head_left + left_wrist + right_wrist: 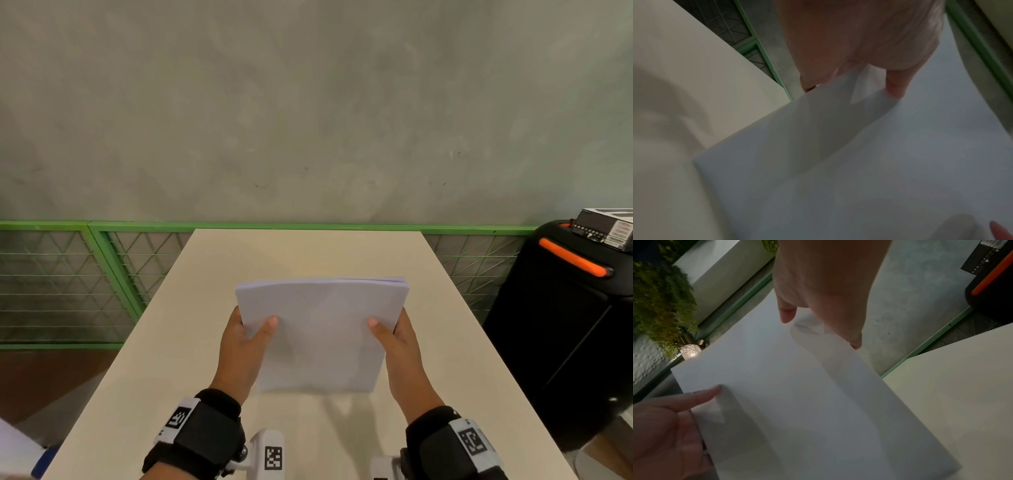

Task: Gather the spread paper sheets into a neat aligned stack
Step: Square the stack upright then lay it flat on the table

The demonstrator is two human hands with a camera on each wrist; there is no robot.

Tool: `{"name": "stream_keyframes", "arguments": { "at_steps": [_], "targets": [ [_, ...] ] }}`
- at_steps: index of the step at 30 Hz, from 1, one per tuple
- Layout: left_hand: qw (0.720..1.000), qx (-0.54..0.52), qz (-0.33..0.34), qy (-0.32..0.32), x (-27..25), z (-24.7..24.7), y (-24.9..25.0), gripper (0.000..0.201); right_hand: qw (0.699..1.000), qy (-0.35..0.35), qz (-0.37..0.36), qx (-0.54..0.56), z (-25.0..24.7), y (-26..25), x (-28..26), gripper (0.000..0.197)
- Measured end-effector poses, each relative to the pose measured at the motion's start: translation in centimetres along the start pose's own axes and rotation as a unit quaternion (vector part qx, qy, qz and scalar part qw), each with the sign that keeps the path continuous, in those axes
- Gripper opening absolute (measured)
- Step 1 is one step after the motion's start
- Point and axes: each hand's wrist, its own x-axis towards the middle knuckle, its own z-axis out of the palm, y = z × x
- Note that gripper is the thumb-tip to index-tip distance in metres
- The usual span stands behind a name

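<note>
The paper stack [320,334] stands tilted over the middle of the beige counter [191,342], its near edge down at or just above the counter top; whether it touches I cannot tell. The left hand [245,346] has its grip closed on the stack's left edge, thumb laid across the front sheet and fingers behind it. The right hand [399,346] grips the stack's right edge the same way, thumb on the front face. At the stack's far right corner the sheet edges fan apart slightly, so the pile is not fully squared. In the left wrist view, the thumb tip presses the white sheet [879,162]; in the right wrist view, both thumbs sit on the paper's face [797,402]. Behind the counter's far edge runs a green mesh fence [102,267], and to the counter's right stands a black case with an orange handle [568,325].
</note>
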Motion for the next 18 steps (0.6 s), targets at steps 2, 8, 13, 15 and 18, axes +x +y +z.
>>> {"name": "stream_keyframes", "arguments": {
  "at_steps": [2,8,13,15,18],
  "targets": [
    [1.0,0.004,-0.011,-0.004,0.1,-0.1,-0.4,0.052,1.0,0.004,0.01,0.0,-0.1,0.5,0.1,0.056],
    [0.999,0.026,-0.038,-0.009,0.2,-0.5,-1.7,0.033,0.995,0.028,0.033,-0.088,-0.4,1.7,0.6,0.04],
    [0.997,0.061,-0.048,-0.02,0.3,-0.9,-3.3,0.031,0.977,0.028,0.036,-0.208,-0.4,2.9,0.3,0.027],
    [0.995,0.081,-0.049,-0.025,0.4,-0.9,-3.8,0.03,0.965,0.024,0.04,-0.256,-0.7,3.4,0.1,0.031],
    [0.993,0.101,-0.053,-0.028,0.4,-0.7,-4.2,0.032,0.949,0.015,0.047,-0.312,-1.1,4.3,-0.2,0.033]
  ]
}}
